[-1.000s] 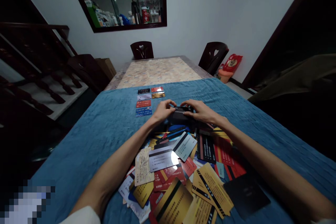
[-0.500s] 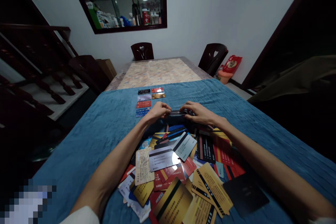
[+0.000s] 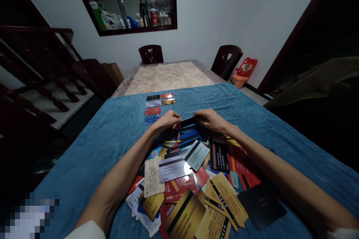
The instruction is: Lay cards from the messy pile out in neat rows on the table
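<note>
Between my two hands is a dark plastic card [image 3: 188, 121], tilted with its right end a little higher. My left hand [image 3: 170, 119] is closed on its left end, and my right hand [image 3: 209, 119] pinches the right end. Below them spreads a heap of mixed cards, among them a silver card [image 3: 197, 155], a white card with a dark stripe [image 3: 174, 168], a large gold card [image 3: 185, 214] and a black card [image 3: 262, 205]. Beyond my left hand, cards lie in two columns, including a blue card [image 3: 152, 120], a red card [image 3: 153, 111] and a gold card [image 3: 168, 101].
A blue cloth [image 3: 120, 130] covers the near part of the table, with a patterned tabletop [image 3: 174, 74] behind it. Dark chairs [image 3: 151, 54] stand around the far end. A glass-shelved cabinet [image 3: 131, 3] is set in the wall, and a wooden railing [image 3: 36, 30] runs at left.
The dark card has tilted, its right end rising, and its face has turned. My right hand's fingers have closed in on it. The card heap and columns stay as they were.
</note>
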A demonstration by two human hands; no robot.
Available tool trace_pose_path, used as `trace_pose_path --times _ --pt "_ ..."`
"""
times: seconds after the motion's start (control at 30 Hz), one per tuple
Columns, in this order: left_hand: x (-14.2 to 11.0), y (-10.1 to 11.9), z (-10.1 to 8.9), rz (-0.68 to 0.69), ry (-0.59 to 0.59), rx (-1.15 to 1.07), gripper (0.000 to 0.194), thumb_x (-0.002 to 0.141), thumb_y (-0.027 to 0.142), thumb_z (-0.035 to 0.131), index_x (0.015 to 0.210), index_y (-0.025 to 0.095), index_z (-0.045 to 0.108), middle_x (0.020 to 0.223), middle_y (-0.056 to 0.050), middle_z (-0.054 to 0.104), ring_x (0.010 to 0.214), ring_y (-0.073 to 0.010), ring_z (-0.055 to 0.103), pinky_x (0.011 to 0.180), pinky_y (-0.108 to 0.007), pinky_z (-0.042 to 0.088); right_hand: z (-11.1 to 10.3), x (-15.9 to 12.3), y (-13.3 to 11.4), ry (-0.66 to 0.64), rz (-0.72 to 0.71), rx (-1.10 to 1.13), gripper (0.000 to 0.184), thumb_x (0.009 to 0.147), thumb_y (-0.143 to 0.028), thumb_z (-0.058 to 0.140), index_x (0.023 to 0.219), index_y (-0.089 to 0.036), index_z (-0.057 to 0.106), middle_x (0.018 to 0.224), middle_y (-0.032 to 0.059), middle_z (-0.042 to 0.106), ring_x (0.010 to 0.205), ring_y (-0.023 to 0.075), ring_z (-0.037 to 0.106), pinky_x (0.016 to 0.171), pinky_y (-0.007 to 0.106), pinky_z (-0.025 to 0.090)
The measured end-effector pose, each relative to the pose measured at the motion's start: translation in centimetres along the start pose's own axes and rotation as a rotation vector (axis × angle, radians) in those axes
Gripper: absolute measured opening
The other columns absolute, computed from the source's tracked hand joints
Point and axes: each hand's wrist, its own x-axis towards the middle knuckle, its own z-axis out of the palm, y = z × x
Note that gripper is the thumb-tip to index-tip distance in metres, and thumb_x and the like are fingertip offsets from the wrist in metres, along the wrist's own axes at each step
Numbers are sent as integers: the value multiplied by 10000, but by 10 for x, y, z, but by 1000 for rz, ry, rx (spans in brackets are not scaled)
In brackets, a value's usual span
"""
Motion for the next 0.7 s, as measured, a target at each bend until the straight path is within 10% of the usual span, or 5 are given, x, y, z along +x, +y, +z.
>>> trace_pose_path --times 0.7 --pt "-7 4 -5 253 -23 353 277 727 356 638 850 120 716 686 7 638 651 -134 548 564 -215 375 9 -2 0 36 44 -52 334 846 -133 494 1131 -172 665 965 90 738 830 195 666 718 250 439"
